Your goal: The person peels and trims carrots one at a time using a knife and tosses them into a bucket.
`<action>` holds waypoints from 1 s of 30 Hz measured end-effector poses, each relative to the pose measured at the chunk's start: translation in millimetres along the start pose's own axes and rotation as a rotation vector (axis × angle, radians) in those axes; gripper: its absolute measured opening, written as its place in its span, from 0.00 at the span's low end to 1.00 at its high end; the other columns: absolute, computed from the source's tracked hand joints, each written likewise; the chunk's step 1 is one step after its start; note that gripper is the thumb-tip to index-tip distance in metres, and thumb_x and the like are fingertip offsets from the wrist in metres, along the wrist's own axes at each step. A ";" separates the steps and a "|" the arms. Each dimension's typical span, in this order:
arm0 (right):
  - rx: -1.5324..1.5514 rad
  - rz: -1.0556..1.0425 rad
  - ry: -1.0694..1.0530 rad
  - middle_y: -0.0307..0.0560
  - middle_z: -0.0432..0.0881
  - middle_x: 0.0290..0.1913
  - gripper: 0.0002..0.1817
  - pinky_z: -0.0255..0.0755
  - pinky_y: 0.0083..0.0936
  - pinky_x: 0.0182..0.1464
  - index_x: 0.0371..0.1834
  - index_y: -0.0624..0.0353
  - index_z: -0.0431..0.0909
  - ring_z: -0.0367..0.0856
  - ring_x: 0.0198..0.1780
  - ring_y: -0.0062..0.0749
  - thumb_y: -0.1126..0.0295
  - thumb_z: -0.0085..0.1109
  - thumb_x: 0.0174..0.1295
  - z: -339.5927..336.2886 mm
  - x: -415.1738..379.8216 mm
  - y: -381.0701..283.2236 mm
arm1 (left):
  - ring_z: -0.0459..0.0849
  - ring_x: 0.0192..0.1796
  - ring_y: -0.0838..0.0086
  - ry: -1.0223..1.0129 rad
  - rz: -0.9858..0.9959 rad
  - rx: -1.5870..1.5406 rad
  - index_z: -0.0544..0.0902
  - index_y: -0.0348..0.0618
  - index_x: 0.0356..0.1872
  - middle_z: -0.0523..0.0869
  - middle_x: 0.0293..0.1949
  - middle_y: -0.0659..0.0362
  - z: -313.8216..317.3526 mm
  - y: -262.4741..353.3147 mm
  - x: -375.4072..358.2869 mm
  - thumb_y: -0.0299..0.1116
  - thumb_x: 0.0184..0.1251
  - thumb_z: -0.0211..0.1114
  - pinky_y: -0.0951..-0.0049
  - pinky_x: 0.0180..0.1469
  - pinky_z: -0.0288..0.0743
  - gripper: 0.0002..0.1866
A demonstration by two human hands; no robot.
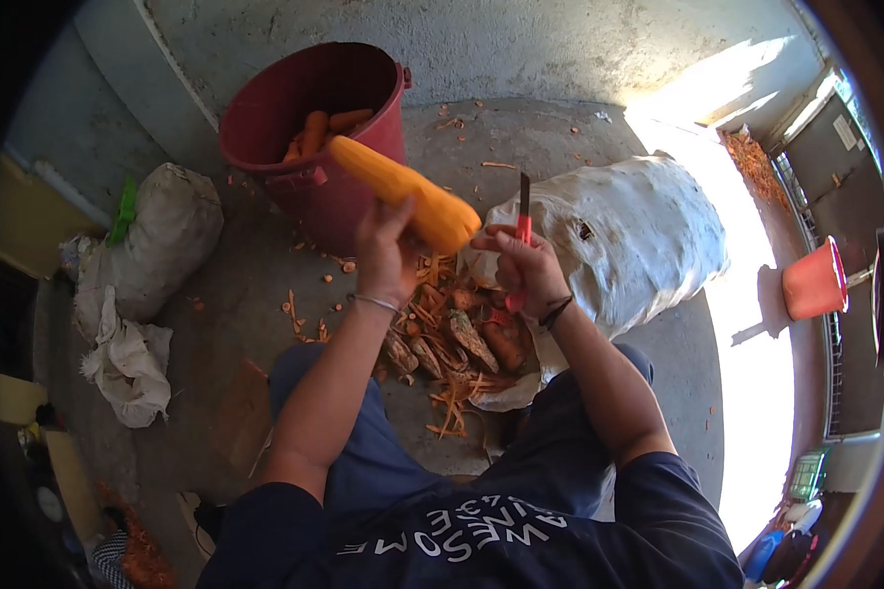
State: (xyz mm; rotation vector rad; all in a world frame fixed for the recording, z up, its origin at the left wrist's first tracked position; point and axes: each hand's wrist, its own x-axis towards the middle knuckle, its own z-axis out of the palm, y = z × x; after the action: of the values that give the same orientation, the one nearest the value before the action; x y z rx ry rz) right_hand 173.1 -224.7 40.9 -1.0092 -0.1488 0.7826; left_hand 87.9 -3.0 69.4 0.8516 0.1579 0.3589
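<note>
My left hand (387,253) is closed around the thick end of a large peeled carrot (403,191), which slants up and to the left. The carrot's narrow end overlaps the rim of the dark red bucket (359,201) in this view. Wrapped round a red-handled knife (524,198), my right hand (525,267) sits just right of the carrot's thick end, with the blade pointing up. Below both hands, unpeeled carrots (471,339) lie among orange peelings (452,398) on the floor, by the mouth of a big white sack (638,236).
Several peeled carrots (316,133) are inside the bucket. To the left, a smaller white sack (172,221) leans near the wall, with a crumpled sack (133,373) before it. A small red bucket (813,281) stands at the right in sunlight. Carrot scraps dot the floor.
</note>
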 end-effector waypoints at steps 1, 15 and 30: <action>0.006 -0.043 0.069 0.48 0.92 0.44 0.18 0.60 0.17 0.21 0.62 0.61 0.79 0.66 0.18 0.14 0.66 0.68 0.75 -0.7 2.7 -3.2 | 0.85 0.66 0.67 0.008 0.060 -0.039 0.74 0.47 0.74 0.84 0.62 0.59 2.8 8.9 9.5 0.37 0.83 0.67 0.56 0.66 0.84 0.24; -0.605 0.076 0.326 0.41 0.89 0.34 0.09 0.66 0.22 0.22 0.45 0.60 0.87 0.72 0.20 0.17 0.65 0.71 0.72 -60.4 1.9 19.8 | 0.87 0.64 0.49 0.097 0.013 0.501 0.74 0.31 0.74 0.84 0.64 0.40 -13.5 33.5 34.0 0.39 0.83 0.66 0.52 0.66 0.83 0.28; -1.778 0.629 -0.390 0.57 0.93 0.45 0.23 0.85 0.47 0.52 0.44 0.52 0.93 0.94 0.48 0.49 0.44 0.74 0.60 -194.6 -96.2 352.9 | 0.91 0.55 0.48 -0.474 0.576 1.574 0.86 0.34 0.55 0.91 0.54 0.45 -48.7 22.0 -2.8 0.32 0.72 0.74 0.56 0.57 0.86 0.16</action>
State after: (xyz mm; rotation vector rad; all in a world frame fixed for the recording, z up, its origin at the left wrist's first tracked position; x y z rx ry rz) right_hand 8.9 -321.3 -327.0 -2.6323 -1.0204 1.4170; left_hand 66.3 43.7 54.4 2.5315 -0.3267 0.5384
